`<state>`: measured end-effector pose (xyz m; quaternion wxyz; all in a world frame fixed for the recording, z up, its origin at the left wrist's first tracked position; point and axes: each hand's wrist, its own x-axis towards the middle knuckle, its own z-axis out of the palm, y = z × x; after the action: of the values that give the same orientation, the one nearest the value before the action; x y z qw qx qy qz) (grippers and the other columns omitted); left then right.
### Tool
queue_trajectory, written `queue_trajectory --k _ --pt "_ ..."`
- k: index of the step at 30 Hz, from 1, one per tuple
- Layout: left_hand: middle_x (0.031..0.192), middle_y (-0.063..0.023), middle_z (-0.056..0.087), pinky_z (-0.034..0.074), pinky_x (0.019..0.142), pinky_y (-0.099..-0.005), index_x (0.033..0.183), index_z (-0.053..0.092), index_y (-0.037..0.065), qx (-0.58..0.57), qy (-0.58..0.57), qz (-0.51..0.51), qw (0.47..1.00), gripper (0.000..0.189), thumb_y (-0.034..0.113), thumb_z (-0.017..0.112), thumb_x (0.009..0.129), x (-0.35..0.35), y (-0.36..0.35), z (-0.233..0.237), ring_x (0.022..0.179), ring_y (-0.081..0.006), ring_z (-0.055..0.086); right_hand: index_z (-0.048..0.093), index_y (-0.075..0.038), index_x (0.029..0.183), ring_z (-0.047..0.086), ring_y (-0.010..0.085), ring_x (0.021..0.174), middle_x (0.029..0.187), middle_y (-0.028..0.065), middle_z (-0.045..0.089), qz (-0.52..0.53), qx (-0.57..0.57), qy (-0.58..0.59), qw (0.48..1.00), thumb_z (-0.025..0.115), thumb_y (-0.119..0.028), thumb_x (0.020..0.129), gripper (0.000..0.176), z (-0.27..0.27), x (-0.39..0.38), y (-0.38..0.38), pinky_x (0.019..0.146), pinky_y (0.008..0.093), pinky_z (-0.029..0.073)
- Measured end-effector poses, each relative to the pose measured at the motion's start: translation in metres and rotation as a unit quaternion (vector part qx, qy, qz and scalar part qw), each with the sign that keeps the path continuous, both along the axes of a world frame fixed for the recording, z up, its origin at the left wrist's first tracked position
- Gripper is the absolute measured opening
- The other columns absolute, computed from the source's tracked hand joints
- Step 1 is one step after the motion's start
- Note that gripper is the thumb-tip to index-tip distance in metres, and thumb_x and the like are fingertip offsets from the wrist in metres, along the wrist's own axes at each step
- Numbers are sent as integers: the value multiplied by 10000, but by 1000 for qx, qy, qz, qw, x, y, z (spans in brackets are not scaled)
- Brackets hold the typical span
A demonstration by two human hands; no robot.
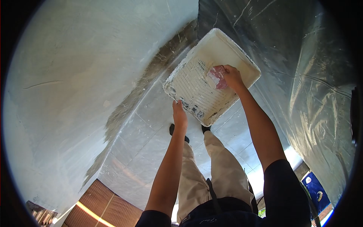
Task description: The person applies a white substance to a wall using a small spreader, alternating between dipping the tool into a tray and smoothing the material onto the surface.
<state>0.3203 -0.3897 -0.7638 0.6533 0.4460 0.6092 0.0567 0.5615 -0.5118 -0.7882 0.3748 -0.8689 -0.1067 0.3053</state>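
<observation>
A paint tray, crusted with cream-white paint along its rim, hangs tilted in front of me above the floor. My left hand is closed on its near left edge, thumb on the rim. Inside the tray are a ribbed slope and a smooth, deeper end coated with wet cream paint. My right hand reaches over the slope, its fingers pinching a flat pinkish-red piece smeared with white paint. That piece sits close over the ribs near the paint; its exact kind I cannot tell.
A pale wall rises on the left, with a rough dark strip along its foot. Clear plastic sheeting hangs over the right side. Below are grey floor tiles, with my feet on them, and a brown woven-looking surface behind.
</observation>
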Motion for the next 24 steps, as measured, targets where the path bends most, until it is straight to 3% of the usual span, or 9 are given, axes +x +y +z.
queue_trajectory --k 1,2,6,8,9,11,14,21,24 --pt "1497 -257 338 251 1129 -364 1457 271 -87 20 0 -19 1000 686 404 415 1001 -3 -1 -3 1390 -340 339 655 -5 1073 666 180 841 942 96 696 -26 25 57 998 555 -135 943 209 -2 -4 -1 751 299 514" --pt "1502 -252 329 251 1128 -366 1460 266 -87 41 -3 -38 998 676 389 416 1003 -4 -1 -5 1391 -341 335 655 -5 1073 666 180 841 942 96 696 -22 29 53 998 555 -135 943 209 3 -7 0 751 299 514" --pt "1465 -250 357 273 1115 -382 1429 334 -64 125 31 -61 990 583 298 465 992 1 5 25 1355 -358 366 628 9 1118 643 143 879 1011 62 666 -89 170 235 953 511 -79 961 214 51 -18 12 779 285 522" --pt "1398 -247 405 298 1096 -429 1349 432 -27 296 -30 -112 948 455 169 520 948 -4 13 26 1304 -383 400 615 4 1143 641 148 893 1037 63 659 -97 211 277 932 496 -66 969 222 75 -21 22 799 293 525" --pt "1398 -247 405 298 1096 -429 1349 432 -27 308 -36 -107 945 455 169 520 948 0 19 41 1304 -383 400 597 7 1168 644 158 916 1049 80 659 -120 245 304 913 498 -72 974 232 86 -23 28 807 302 528" --pt "1356 -246 428 318 1074 -474 1265 491 12 449 -31 -160 878 385 62 546 887 8 31 72 1284 -401 397 579 10 1194 647 168 939 1061 97 658 -132 291 326 890 499 -78 979 246 103 -22 39 816 311 531" --pt "1373 -230 416 331 1061 -490 1257 508 47 550 -37 -188 813 404 22 548 855 18 60 113 1295 -408 380 564 -1 1208 633 171 983 1096 96 645 -121 370 344 854 486 -60 978 250 128 -18 60 840 312 529" --pt "1372 -185 417 350 1031 -480 1234 523 74 650 -62 -203 730 451 -44 548 799 27 116 257 1289 -376 382 469 17 1243 632 233 1049 1195 161 591 -60 489 372 786 449 5 958 286 244 -21 111 928 381 537" --pt "1362 -171 426 358 1011 -490 1234 532 94 731 -46 -208 649 484 -30 566 767 22 135 312 1271 -373 408 434 27 1271 621 257 1095 1232 176 570 -17 510 384 770 423 24 956 315 303 -30 126 969 407 526"
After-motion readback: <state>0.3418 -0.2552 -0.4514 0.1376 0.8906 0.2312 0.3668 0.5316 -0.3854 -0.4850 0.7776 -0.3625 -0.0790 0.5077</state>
